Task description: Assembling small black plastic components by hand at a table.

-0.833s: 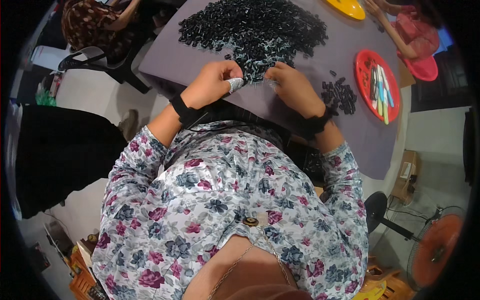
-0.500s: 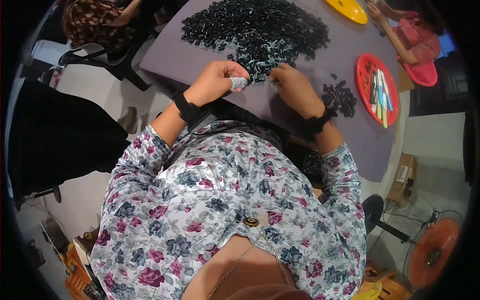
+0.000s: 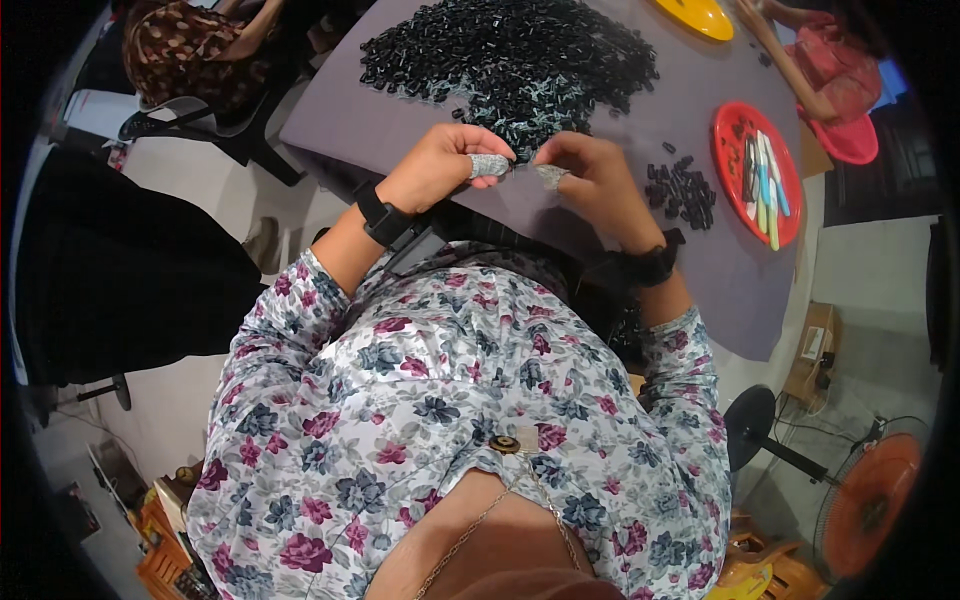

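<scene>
On the near edge of the grey-covered table, my left hand (image 3: 445,165) pinches a small black piece (image 3: 513,165) between its fingertips. Grey tape wraps one of its digits. Close by on the right, my right hand (image 3: 598,185) is curled, with thumb and forefinger drawn together and grey tape around the thumb. What sits between those fingertips, if anything, is too small to make out. Just beyond both hands spreads a large pile of small black pieces (image 3: 520,50), with thin pale-green bits (image 3: 510,118) mixed into its near side.
A smaller heap of black pieces (image 3: 683,192) lies right of my right hand. Past it stands a red plate (image 3: 733,205) with several slim coloured tools (image 3: 766,185). A yellow plate (image 3: 700,18) sits farther off. Other people sit at far left and far right. A fan (image 3: 865,510) stands lower right.
My left hand has shifted slightly right, towards the other hand. My right hand has turned, its forefinger and taped thumb now showing more plainly near the left fingertips.
</scene>
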Demonstrator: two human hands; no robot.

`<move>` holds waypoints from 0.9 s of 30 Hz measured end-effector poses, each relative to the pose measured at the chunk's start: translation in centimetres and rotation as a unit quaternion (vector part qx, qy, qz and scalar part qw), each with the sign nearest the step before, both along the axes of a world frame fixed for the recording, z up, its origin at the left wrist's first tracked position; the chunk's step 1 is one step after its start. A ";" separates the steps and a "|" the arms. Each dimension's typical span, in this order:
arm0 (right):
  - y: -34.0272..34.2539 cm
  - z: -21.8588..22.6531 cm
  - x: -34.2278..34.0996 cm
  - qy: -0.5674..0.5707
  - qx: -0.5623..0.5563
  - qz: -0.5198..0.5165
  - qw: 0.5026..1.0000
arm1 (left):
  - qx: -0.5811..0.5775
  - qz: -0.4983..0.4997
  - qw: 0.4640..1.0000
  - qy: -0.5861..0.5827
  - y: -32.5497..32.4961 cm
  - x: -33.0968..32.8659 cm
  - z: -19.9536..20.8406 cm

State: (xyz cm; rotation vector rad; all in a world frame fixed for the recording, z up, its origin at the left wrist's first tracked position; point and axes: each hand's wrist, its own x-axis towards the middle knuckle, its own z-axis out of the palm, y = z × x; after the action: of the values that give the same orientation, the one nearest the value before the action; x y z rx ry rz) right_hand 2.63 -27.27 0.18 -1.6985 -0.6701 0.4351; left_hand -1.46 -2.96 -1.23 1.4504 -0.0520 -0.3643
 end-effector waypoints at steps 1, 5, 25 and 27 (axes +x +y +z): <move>0.4 -0.1 -0.1 0.009 0.038 -0.006 0.999 | -0.005 -0.003 1.000 0.001 -0.2 0.1 0.2; 1.4 -1.0 -0.1 0.036 0.121 -0.017 0.992 | -0.009 -0.008 1.000 0.001 -1.0 0.1 0.6; 1.7 -1.3 -0.6 0.013 0.080 -0.046 0.996 | 0.100 0.004 0.993 -0.068 -2.0 -0.5 1.4; 1.6 -1.8 -0.4 0.040 0.095 -0.038 0.994 | 0.136 -0.002 0.987 -0.091 -2.1 -0.6 1.8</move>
State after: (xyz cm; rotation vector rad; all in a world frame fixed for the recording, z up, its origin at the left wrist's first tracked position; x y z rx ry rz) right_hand 2.26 -25.63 -1.61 -1.5136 -0.5682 0.3716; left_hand -2.02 -5.02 0.58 1.7512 -0.1565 -0.2478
